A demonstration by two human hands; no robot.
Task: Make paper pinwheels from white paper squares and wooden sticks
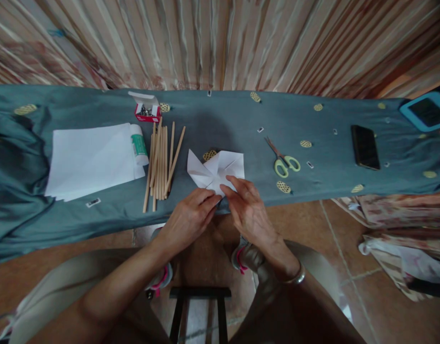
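A white paper pinwheel, cut and partly folded, lies at the front edge of the cloth-covered table. My left hand pinches its near edge, thumb and fingers closed on the paper. From the right, my right hand touches the pinwheel with bent fingers; the thumb and index fingertips rest near its middle. One blade stands up at the left, and a cut slit shows in the right corner. My fingers hide the near part of the paper.
Left of the pinwheel lie wooden sticks, a glue stick, white paper sheets and an opened red box of small metal pins. Scissors, a black phone and a blue-framed device lie to the right.
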